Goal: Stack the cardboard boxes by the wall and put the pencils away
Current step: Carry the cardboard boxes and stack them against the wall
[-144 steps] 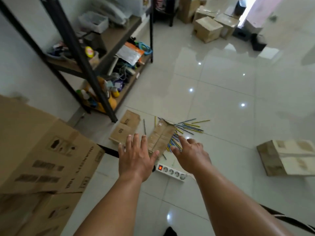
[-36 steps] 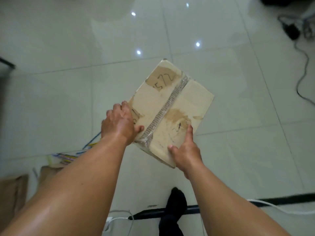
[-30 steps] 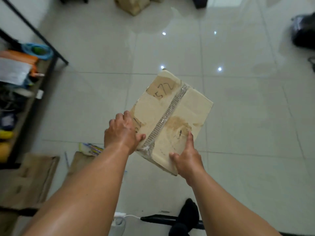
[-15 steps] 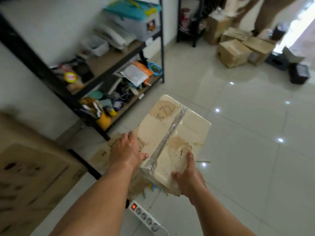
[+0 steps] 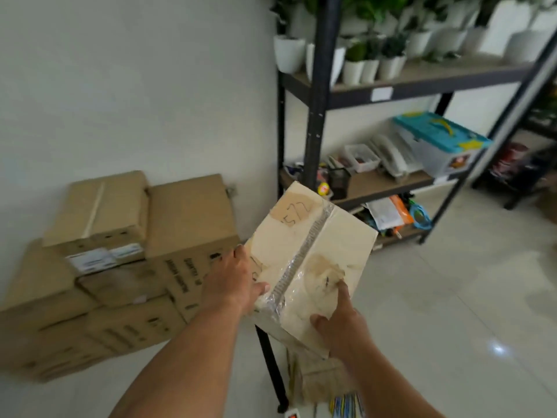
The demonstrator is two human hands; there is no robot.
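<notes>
I hold a pale taped cardboard box (image 5: 313, 254) in the air with both hands; a number is scrawled on its top. My left hand (image 5: 232, 282) grips its left edge and my right hand (image 5: 337, 324) grips its near right corner. To the left, a stack of brown cardboard boxes (image 5: 120, 260) stands against the white wall. Coloured pencils (image 5: 346, 404) lie on the floor below the held box, beside a flattened piece of cardboard (image 5: 325, 381).
A black metal shelving unit (image 5: 319, 95) stands right of the stack, holding white plant pots (image 5: 355, 67), a teal-lidded plastic bin (image 5: 437, 143) and clutter. A power strip (image 5: 291, 414) shows at the bottom edge. Glossy tiled floor (image 5: 452, 297) spreads to the right.
My view has swung left and up, from the floor to the wall and the stacked boxes. Both hands keep the same grip on the taped box, carried towards the stack.
</notes>
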